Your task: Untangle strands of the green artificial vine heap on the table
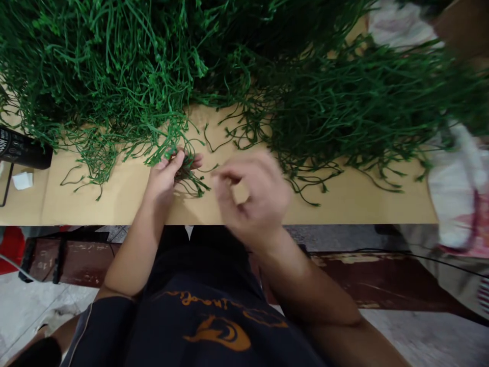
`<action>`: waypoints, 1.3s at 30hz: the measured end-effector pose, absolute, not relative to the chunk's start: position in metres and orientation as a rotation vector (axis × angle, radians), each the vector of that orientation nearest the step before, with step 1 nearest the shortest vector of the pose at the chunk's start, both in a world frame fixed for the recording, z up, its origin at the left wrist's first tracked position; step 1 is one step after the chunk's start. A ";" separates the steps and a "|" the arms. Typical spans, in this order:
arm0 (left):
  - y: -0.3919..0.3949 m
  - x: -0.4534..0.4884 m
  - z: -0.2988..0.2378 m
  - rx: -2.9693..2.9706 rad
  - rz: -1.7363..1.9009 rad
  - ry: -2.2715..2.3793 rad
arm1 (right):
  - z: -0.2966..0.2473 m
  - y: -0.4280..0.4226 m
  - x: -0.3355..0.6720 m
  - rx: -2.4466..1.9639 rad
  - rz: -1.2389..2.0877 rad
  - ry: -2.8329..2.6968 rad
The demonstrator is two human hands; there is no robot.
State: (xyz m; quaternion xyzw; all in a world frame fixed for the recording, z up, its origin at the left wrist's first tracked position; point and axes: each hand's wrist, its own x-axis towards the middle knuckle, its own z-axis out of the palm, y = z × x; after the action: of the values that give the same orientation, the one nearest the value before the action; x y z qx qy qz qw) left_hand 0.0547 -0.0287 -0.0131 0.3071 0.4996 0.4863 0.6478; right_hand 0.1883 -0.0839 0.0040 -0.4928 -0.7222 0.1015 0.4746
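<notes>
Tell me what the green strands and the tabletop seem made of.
Green strands: probably plastic, slightly glossy, judging by their even green and small highlights. Tabletop: perhaps a cardboard or paper covering, matte, given its plain, even tan surface.

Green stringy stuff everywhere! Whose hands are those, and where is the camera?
No robot here: these are a person's bare hands. The picture comes from a camera worn on that person's head, looking down. On the tan tabletop lie big heaps of thin green strands, with a black cylinder at the picture's left edge. The left hand holds a small bunch of strands. The right hand, beside it, curls its fingers; it's too blurry to tell whether it holds anything.
</notes>
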 end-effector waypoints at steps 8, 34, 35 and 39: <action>-0.027 0.070 -0.012 0.514 1.130 1.044 | -0.045 -0.076 0.170 -1.306 0.290 -1.930; -0.008 0.049 -0.019 0.476 1.168 1.081 | -0.023 -0.097 0.205 -1.099 0.204 -2.059; -0.009 0.049 -0.019 0.486 1.159 1.061 | -0.021 -0.085 0.227 -1.285 0.100 -1.976; -0.012 0.051 -0.022 0.485 1.162 1.013 | -0.012 -0.053 0.284 -1.677 -0.459 -1.667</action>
State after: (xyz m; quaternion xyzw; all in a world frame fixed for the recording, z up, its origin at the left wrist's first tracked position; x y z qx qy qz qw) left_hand 0.0506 -0.0116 -0.0215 0.2172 0.4531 0.5197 0.6910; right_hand 0.2839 -0.0532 -0.0116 -0.6502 -0.6460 -0.1779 0.3583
